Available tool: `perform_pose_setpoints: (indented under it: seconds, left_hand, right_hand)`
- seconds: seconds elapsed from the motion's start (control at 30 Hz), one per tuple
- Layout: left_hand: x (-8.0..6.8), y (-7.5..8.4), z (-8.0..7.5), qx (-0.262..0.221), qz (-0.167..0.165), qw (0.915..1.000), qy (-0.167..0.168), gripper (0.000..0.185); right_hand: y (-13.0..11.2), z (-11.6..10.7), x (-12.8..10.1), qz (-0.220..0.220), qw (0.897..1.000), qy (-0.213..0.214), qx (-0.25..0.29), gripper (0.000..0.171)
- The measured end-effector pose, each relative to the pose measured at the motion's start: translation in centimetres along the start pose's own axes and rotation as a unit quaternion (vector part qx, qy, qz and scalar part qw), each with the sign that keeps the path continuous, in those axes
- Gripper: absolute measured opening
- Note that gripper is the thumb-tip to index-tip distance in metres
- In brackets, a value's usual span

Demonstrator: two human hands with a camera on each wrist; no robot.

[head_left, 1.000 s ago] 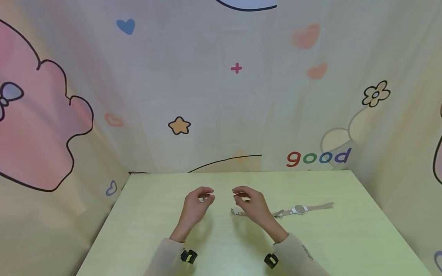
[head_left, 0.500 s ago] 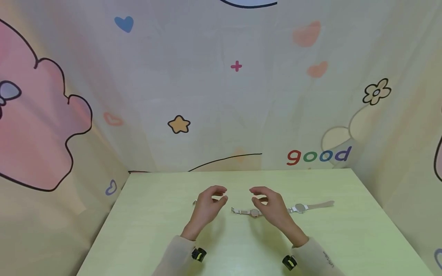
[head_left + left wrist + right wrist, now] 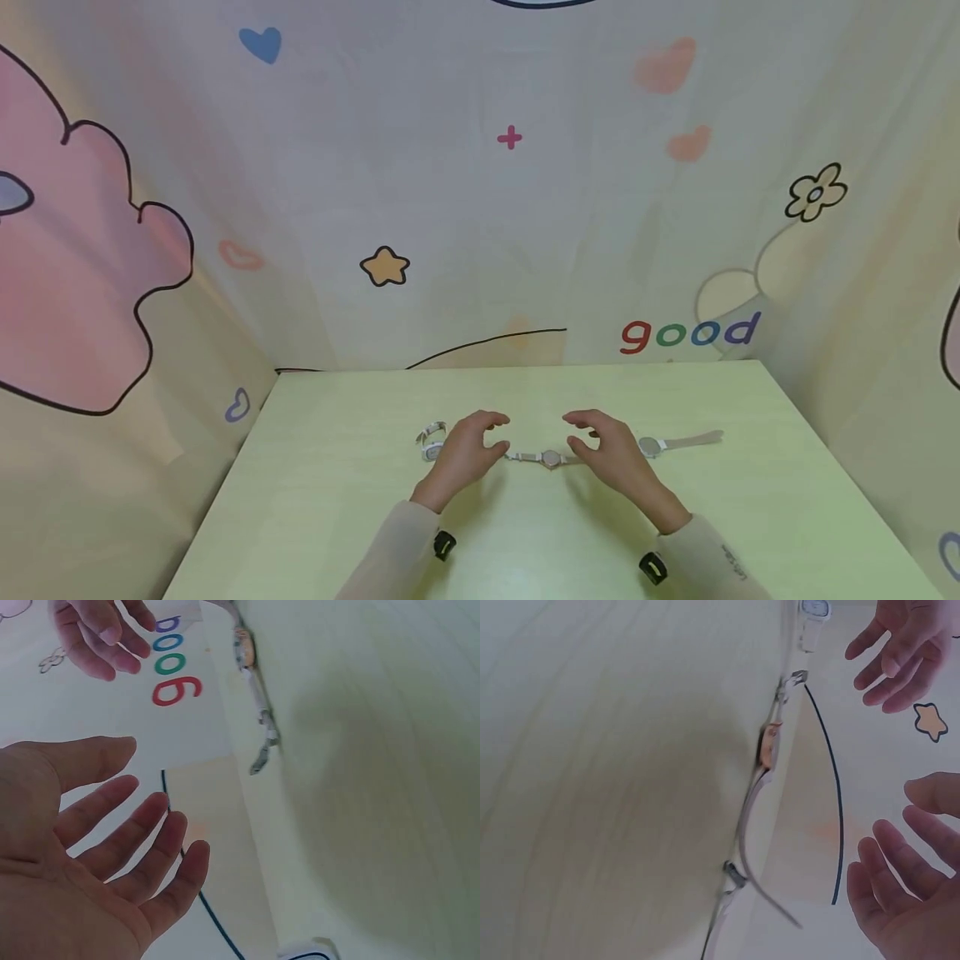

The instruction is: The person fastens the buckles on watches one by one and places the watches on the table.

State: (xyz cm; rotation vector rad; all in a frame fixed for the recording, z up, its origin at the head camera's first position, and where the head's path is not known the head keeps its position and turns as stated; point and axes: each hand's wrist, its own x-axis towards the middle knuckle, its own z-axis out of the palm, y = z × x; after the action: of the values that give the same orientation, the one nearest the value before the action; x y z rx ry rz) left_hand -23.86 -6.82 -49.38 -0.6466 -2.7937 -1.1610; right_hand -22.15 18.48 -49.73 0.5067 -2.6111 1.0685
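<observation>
Between our hands on the pale green table [image 3: 337,500] lies a watch [image 3: 551,458], strap stretched flat. Our left hand [image 3: 465,446] and right hand [image 3: 611,450] hover on either side of it, fingers loosely spread, gripping nothing. Left of us sits a white watch [image 3: 431,442]; right, another watch [image 3: 660,444].

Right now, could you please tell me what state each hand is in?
Left hand: open, fingers relaxed, holding nothing, above the table.
Right hand: open, fingers relaxed, holding nothing; the middle watch lies between the two hands.
</observation>
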Motion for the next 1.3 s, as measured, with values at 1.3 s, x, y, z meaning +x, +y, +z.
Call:
perform_pose_setpoints:
  seconds: [1.3]
  left_hand:
    - [1.6,-2.9,3.1,0.129,-0.022,0.9893,-0.064,0.011]
  right_hand:
    - [3.0,-0.2,-0.7,-0.03,0.965,-0.119,-0.23,0.008]
